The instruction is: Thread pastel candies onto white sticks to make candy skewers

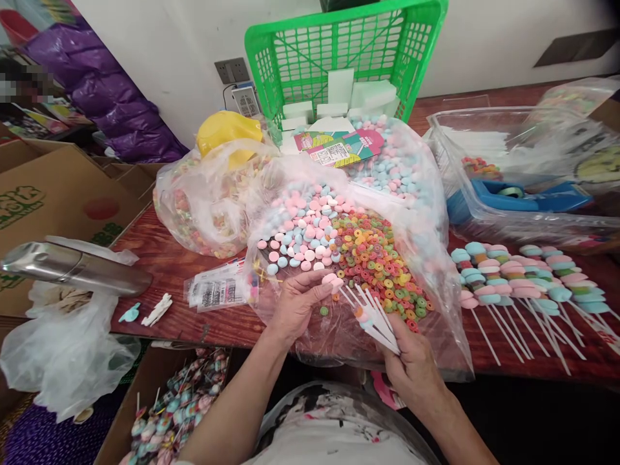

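Between the thumb and fingers of my left hand is a pink candy, close to the tips of some white sticks. My right hand is closed round a bunch of white lollipop sticks; a few candies are threaded on at least one of them. Just beyond both hands lie loose pink, blue and white candies and, beside them, a heap of small ring candies in orange, green and red. Both heaps rest on clear plastic sheeting.
Finished candy skewers lie in rows at the right. Behind them stands a clear plastic bin with a blue tape dispenser. A green basket is at the back, a steel flask at the left, and a box of candy skewers below.
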`<state>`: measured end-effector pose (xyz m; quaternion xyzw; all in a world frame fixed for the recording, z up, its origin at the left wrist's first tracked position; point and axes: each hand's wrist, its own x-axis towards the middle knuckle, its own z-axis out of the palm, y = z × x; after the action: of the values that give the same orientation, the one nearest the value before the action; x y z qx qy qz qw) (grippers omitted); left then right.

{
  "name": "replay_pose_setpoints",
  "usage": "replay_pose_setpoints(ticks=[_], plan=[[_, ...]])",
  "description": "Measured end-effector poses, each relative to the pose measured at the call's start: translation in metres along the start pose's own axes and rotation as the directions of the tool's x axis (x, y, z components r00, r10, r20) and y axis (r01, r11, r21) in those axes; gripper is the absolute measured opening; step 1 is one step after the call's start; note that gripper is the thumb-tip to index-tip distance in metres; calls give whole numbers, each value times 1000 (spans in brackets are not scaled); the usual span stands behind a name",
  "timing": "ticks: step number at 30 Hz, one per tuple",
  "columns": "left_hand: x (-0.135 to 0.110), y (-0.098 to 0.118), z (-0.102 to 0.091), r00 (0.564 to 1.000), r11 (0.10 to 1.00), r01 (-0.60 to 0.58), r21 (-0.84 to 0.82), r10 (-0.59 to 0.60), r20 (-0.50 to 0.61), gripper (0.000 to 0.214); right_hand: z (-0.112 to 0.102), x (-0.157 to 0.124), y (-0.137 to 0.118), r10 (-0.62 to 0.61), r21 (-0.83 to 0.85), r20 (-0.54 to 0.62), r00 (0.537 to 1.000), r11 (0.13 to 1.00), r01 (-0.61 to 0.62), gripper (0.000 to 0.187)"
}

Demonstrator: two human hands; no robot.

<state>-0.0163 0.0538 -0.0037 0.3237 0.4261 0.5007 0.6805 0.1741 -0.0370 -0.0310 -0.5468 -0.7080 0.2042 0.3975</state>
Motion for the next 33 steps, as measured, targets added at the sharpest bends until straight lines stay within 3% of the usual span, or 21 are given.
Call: replay_pose_setpoints(ticks=[7, 10, 12, 16, 17, 18, 19, 23, 30, 33], plan=[[-7, -12, -1, 987, 968, -159, 193, 155, 36, 34, -4, 2, -1, 12, -119, 38, 999, 993, -7, 30], [-8, -17, -1, 954, 902, -300, 309, 294, 67, 31, 0, 0, -3, 37, -101, 19, 999, 994, -35, 28], [-7, -18, -1, 893, 794, -446, 413, 429, 137, 26, 3, -2, -3, 53, -84, 9, 999, 995, -52, 28], [-6, -16, -1, 687, 502, -711, 493, 644, 336, 29, 5, -6, -5, 94, -78, -19, 995, 992, -95, 28], [-6, -15, -1, 653, 461, -739, 491, 670, 353, 29, 5, -7, -6, 97, -75, -34, 995, 992, -99, 28], [-7, -15, -1, 646, 450, -742, 497, 678, 350, 29, 5, -8, -7, 95, -67, -47, 994, 993, -98, 28], [-8, -14, 0, 666, 469, -721, 510, 672, 324, 27, 5, -9, -8, 89, -53, -54, 995, 994, -92, 29], [-15, -11, 6, 817, 646, -545, 535, 551, 168, 19, 8, -11, -13, 112, -3, -61, 992, 994, -112, 28], [-18, -9, 14, 845, 715, -497, 492, 528, 87, 17, 16, -14, -20, 107, 70, -64, 992, 992, -103, 30], [-18, -12, 14, 888, 799, -422, 427, 460, 18, 20, 15, -11, -20, 134, 91, -78, 988, 988, -127, 28]])
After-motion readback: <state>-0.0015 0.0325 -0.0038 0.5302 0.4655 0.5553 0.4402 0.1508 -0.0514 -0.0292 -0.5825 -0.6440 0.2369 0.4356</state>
